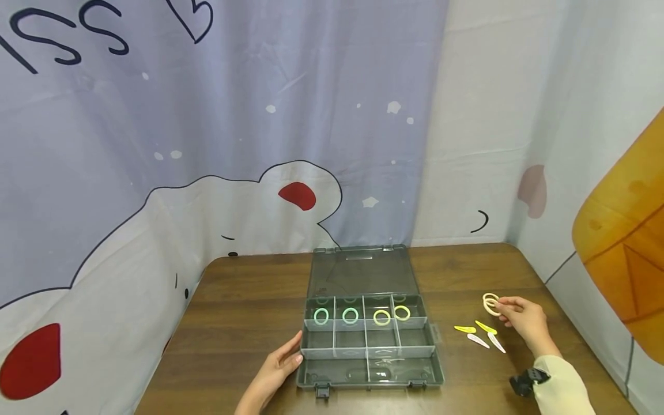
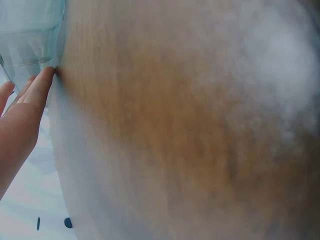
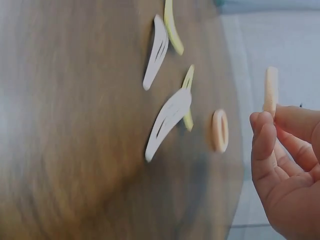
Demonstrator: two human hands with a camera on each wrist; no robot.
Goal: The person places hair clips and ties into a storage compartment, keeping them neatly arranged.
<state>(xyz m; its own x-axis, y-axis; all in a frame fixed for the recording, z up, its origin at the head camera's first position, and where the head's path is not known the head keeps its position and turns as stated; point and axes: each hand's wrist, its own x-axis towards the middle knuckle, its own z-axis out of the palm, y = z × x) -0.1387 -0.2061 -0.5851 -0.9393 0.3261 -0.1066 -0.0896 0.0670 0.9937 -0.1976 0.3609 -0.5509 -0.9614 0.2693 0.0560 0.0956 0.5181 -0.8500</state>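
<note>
My right hand (image 1: 526,323) pinches a smooth, round, pale ring (image 3: 271,87), partly hidden by my grip, right of the smoky plastic box (image 1: 332,369), whose left wall my left hand (image 1: 275,366) touches, fingers (image 2: 42,87) nearly straight, while haze blurs my left wrist view.

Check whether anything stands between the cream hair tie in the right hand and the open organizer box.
Nothing tall does. Yellow snap clips and white snap clips lie on the wooden table between the right hand and the organizer box; the cream hair tie could likely pass over them.
</note>
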